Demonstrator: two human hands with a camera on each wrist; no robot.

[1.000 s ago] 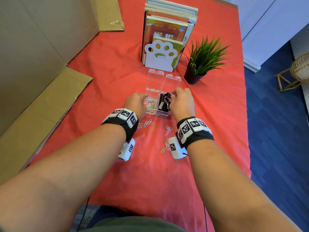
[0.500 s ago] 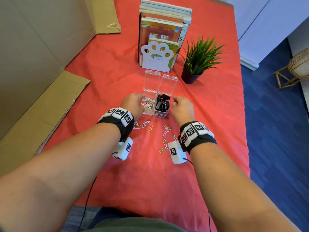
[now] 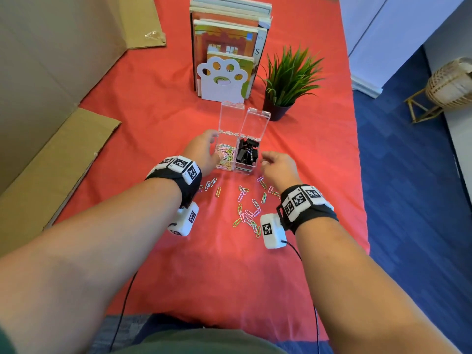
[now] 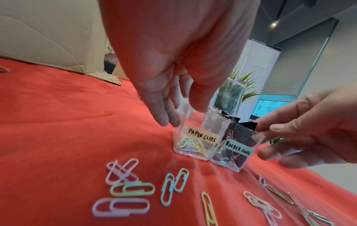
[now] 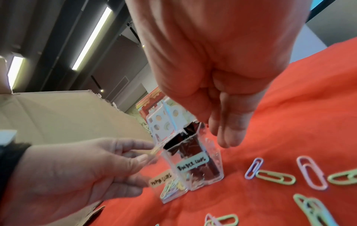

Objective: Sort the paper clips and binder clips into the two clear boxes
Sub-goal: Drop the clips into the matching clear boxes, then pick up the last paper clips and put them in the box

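Note:
Two clear boxes stand side by side on the red cloth, lids up. The left box, labelled paper clips, holds coloured clips. The right box, labelled binder clips, is full of black binder clips. My left hand is against the left box's rim; in the right wrist view its thumb and forefinger pinch a pale yellow paper clip. My right hand hovers just right of the binder box, fingers loose and empty. Several loose paper clips lie in front of the boxes.
Books behind a white paw-shaped bookend and a potted plant stand just behind the boxes. Cardboard sheets line the left side. The cloth's right edge drops to a blue floor.
My right hand has drawn back from above the binder clip box to its right side and toward me. The left hand has stayed at the paper clip box.

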